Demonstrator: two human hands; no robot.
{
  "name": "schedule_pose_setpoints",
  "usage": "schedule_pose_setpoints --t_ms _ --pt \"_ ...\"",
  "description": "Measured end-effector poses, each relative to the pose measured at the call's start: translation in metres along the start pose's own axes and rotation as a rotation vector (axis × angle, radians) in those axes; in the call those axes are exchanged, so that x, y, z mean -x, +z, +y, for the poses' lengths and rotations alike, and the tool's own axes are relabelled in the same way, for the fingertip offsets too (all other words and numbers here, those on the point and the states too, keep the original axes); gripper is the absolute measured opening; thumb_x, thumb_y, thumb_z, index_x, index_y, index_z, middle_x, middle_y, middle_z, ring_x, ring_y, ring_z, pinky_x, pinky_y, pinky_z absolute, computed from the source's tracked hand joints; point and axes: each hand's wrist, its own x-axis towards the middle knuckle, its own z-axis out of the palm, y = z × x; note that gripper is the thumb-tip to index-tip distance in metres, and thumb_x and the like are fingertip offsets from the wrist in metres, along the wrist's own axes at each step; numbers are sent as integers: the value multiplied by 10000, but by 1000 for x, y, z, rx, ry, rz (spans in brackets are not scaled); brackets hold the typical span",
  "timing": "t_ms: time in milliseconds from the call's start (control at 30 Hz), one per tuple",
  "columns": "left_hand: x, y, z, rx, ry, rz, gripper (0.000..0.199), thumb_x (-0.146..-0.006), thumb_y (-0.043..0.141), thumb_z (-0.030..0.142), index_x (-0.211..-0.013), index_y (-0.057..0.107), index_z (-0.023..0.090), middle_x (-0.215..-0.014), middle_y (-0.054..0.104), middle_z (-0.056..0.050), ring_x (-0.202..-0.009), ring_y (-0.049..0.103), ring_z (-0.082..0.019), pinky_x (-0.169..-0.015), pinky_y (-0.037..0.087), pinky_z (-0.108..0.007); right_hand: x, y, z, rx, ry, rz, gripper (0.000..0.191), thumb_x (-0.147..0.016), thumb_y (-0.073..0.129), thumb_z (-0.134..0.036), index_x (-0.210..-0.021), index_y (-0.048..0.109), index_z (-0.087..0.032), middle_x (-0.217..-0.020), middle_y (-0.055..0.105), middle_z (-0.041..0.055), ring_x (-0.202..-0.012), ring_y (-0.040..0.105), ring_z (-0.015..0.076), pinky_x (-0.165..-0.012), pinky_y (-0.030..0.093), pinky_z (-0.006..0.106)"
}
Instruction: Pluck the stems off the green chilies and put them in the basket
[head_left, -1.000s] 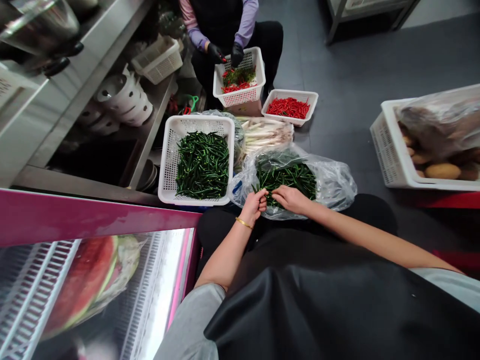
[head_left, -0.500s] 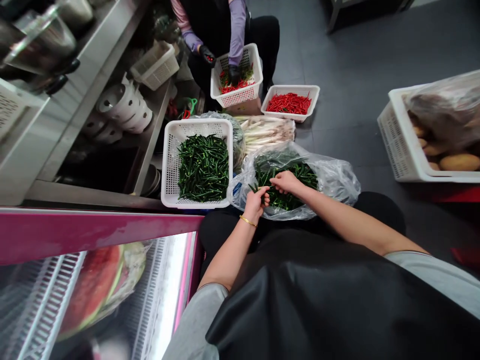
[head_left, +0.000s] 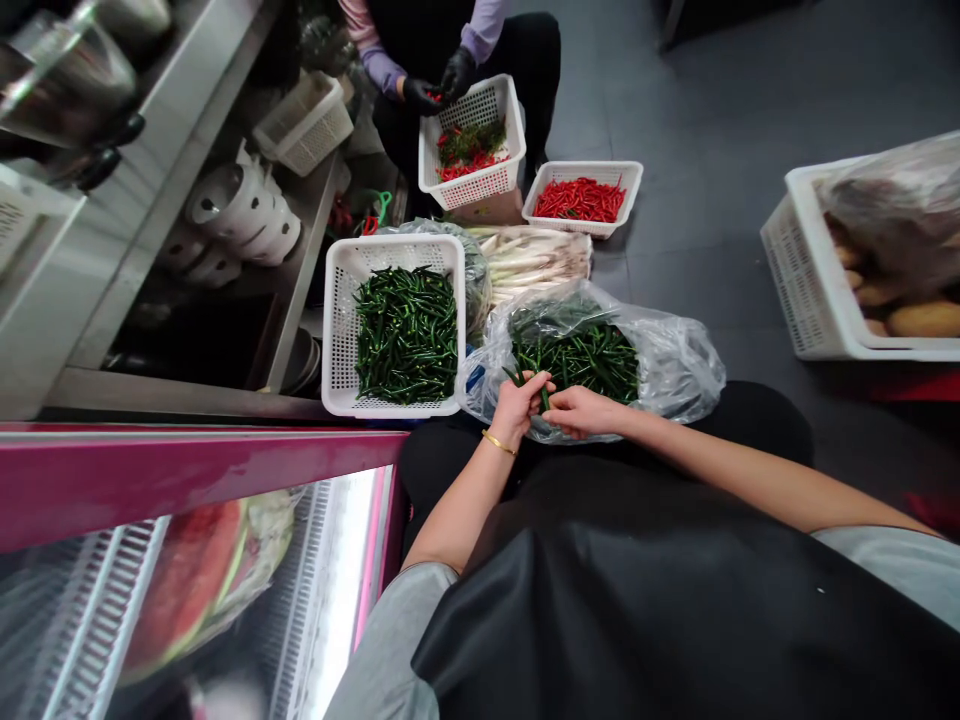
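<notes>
The left fingers (head_left: pixel 526 392) clenched a green chilli (head_left: pixel 544 399) — the right fingers (head_left: pixel 576 408) lay loose just beside it, against the plastic bag (head_left: pixel 675 365).

Grey tile floor (head_left: pixel 697 120) under white baskets (head_left: pixel 577 228)

1. My single view: head-worn camera, facing forward and down from above the person's black apron (head_left: pixel 600 620).
2. My range: close on that apron, reaching across the grey floor (head_left: pixel 712 150) to a seated co-worker (head_left: pixel 457 60).
</notes>
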Motion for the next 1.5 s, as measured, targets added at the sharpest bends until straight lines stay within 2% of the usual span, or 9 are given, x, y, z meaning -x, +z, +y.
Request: schedule_pose_setpoints --t_ms 167,467,600,667,733,867,1000,1267,1500 --pt "12 -7 10 -206 58 -207 382 -680 703 473 -754 644 102 -558 554 5 -418 330 -30 -430 183 -213 3 -15 -7 -251 -29 77 535 -780 481 -685 -640 525 -171 -392 399 -62 -336 376 69 -352 316 203" --pt "31 -32 32 -497 -140 -758 359 -641 732 435 -694 671 85 -461 504 4 -447 426 -74 -496 303 -230 11 4 4 -239 -170 -260 505 -795 461 -624 -518 409 -206 -360 274 -86 -301 225 60 -322 208 214" --pt "29 -27 12 -221 -200 -598 335 -658 715 425 -668 609 107 -430 446 31 -360 341 -45 -389 198 -200 18 -3 -4 327 -232 213 538 -877 341 -589 -616 557 -171 -526 539 26 -468 496 122 -469 348 236" --pt "24 -23 5 -33 -203 -417 313 -690 683 414 -683 566 124 -444 432 45 -342 313 -35 -360 166 -182 17 -17 -9 700 -126 554 534 -905 323 -554 -762 646 -154 -760 672 107 -696 626 194 -589 400 262" --pt "19 -23 6 76 -203 -272 259 -695 666 356 -712 549 126 -498 490 23 -375 399 -53 -366 241 -172 10 -29 -12 950 57 665 577 -901 321 -584 -894 682 -134 -889 700 168 -831 655 261 -655 426 300" --pt "10 -30 18 179 -179 -141 152 -647 620 196 -755 530 139 -572 555 -6 -464 517 -98 -442 385 -203 -17 -29 -9 1082 237 472 585 -883 386 -586 -938 717 -107 -957 704 208 -918 660 296 -719 460 328" --pt "4 -31 21 238 -155 -140 190 -627 659 181 -723 498 152 -503 436 55 -377 346 -35 -377 221 -158 -29 -22 -7 1051 270 461 381 -874 467 -369 -999 715 -107 -1032 696 193 -970 650 270 -745 460 307" --pt "-8 3 -3 -48 -82 -52 417 -543 818 381 -594 471 156 -444 379 68 -374 278 -22 -391 144 -207 7 -13 -1 613 -84 378 309 -833 503 -439 -700 620 -186 -655 640 39 -602 576 143 -553 380 231" --pt "21 -23 10 -235 -141 -516 392 -591 791 448 -665 636 96 -409 373 53 -363 269 -27 -394 138 -222 8 -14 -1 -8 -155 -61 537 -835 393 -662 -662 531 -173 -459 422 -49 -363 356 79 -397 318 225"
